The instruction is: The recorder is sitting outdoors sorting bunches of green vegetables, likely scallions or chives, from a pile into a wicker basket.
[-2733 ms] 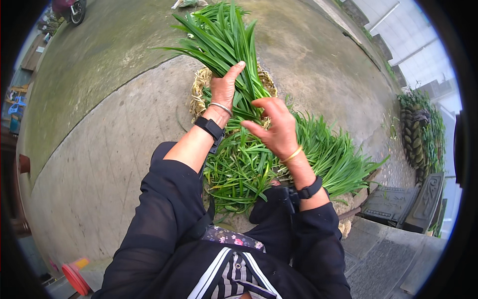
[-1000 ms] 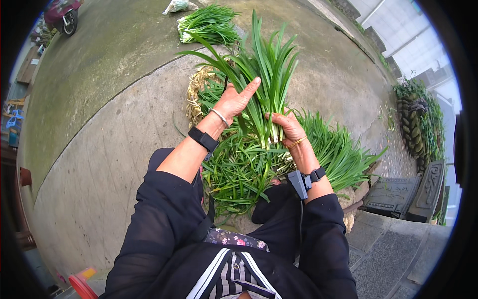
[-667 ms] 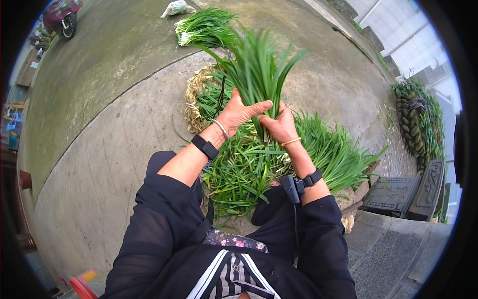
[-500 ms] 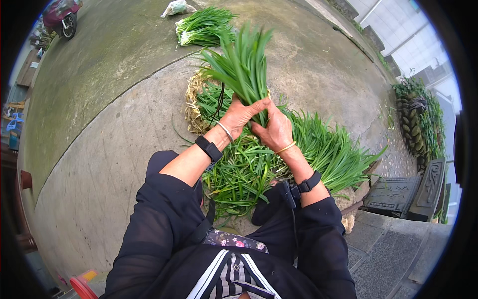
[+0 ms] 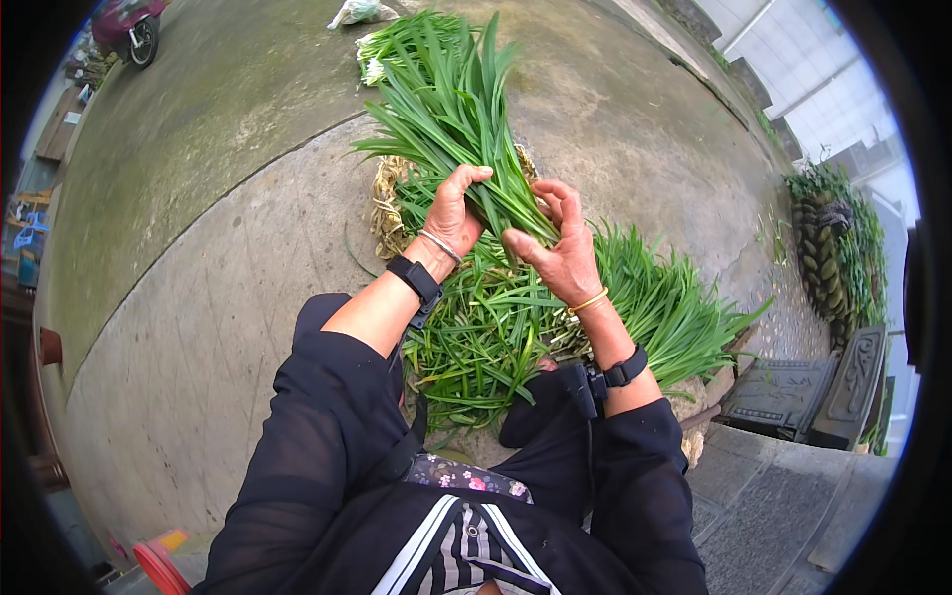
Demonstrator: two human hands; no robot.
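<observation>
A thick bunch of long, flat-leaved greens (image 5: pixel 446 119), like garlic chives, slants up and away in front of me. My left hand (image 5: pixel 456 211) is closed round its lower part, thumb across the leaves. Around the bunch's lower right end, my right hand (image 5: pixel 565 243) has its thumb and fingers spread apart, not gripping. Beneath both hands, loose green leaves (image 5: pixel 471 357) lie in a heap between my legs. More long greens (image 5: pixel 664 297) spread to the right of the heap, tips pointing right.
Dried straw-coloured strands (image 5: pixel 389 203) lie left of the heap. Farther off are a pile of white-ended greens (image 5: pixel 416 40) and a pale plastic bag (image 5: pixel 355 12). A motor scooter (image 5: pixel 129 30) stands far left. Carved dark stone slabs (image 5: pixel 783 392) and stone paving are at right.
The bunch has tilted to the left. My right hand has loosened from its lower end and spread its fingers, while my left hand keeps hold and has shifted slightly left.
</observation>
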